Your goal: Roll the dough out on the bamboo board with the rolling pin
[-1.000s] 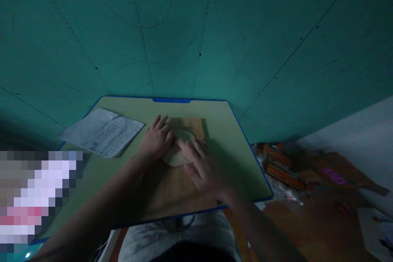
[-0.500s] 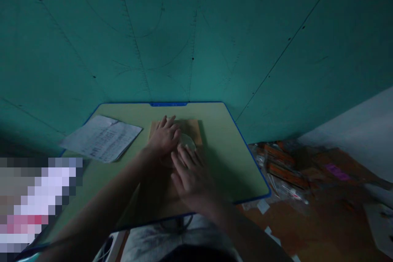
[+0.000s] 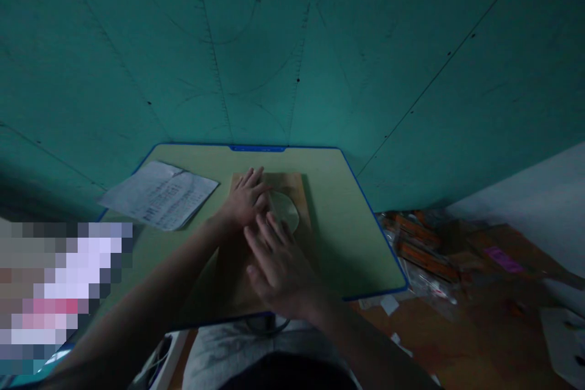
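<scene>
A pale, flat, round piece that looks like dough (image 3: pixel 287 210) lies on a wooden board (image 3: pixel 292 181). Part of it is hidden by my hands. My left hand (image 3: pixel 247 200) is open at the left of the round piece, its fingers stretched toward the far end of the board. Below and closer to me, my right hand (image 3: pixel 278 265) is open over the board with its fingers spread. Its fingertips overlap the near edge of the piece; whether they touch it I cannot tell.
The board lies on a small pale desk (image 3: pixel 356 237) with a blue rim, against a green wall (image 3: pixel 274 61). Written paper sheets (image 3: pixel 159 195) lie at the desk's left. On the floor at right are plastic-wrapped things (image 3: pixel 425 256) and cardboard (image 3: pixel 512 250).
My right hand has drawn slightly back toward me and left, so more of the round piece shows. My left hand stays almost in place on the board. The camera view has shifted a little.
</scene>
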`<action>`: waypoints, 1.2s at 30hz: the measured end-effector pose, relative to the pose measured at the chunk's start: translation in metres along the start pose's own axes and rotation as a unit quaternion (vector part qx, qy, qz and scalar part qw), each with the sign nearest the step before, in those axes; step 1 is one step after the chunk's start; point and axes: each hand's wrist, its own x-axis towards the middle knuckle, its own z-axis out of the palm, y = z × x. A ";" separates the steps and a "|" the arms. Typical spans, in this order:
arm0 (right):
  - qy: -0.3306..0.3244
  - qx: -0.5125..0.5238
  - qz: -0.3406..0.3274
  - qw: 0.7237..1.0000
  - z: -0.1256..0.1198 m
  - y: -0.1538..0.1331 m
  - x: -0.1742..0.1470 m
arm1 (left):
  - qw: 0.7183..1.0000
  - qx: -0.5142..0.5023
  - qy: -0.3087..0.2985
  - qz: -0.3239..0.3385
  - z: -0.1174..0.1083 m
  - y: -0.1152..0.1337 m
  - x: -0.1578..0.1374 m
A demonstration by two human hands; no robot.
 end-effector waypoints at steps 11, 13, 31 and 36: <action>0.005 0.014 -0.024 1.000 -0.005 0.012 -0.001 | 0.998 0.059 0.004 0.019 -0.008 0.010 0.016; 0.014 0.031 -0.015 0.999 -0.008 0.028 -0.011 | 0.995 0.089 -0.012 0.046 0.000 0.026 0.025; 0.022 -0.008 -0.010 1.000 0.015 -0.028 -0.019 | 1.000 0.019 0.003 -0.024 -0.012 0.008 -0.026; 0.006 -0.021 0.033 0.999 -0.003 0.007 -0.042 | 0.999 0.042 -0.004 0.003 -0.002 0.062 0.003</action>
